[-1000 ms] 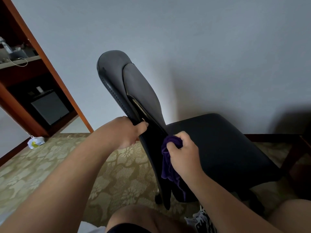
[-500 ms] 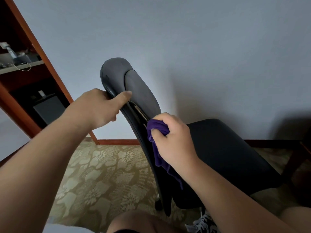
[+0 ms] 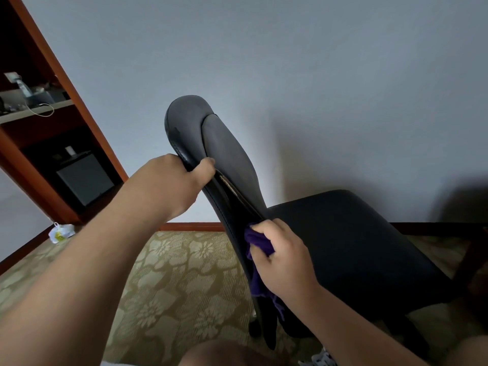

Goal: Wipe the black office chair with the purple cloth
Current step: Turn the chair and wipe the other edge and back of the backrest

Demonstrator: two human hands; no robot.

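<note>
the left hand [image 3: 169,188] grips the side edge of the black office chair [image 3: 232,165] back, high up. to its right the right hand [image 3: 282,257] squeezes the purple cloth [image 3: 257,241] on the lower back. wiping is under way; the seat [image 3: 351,249] at right probably still needs it.

Dim, soft shadows; wide-angle bending at edges

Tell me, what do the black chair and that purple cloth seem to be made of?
The black office chair looks like leather or a faux version: smooth, faintly sheened, with a stitched seam along the backrest edge. The purple cloth looks like soft matte fabric; it bunches and hangs limp from the right hand.
</note>
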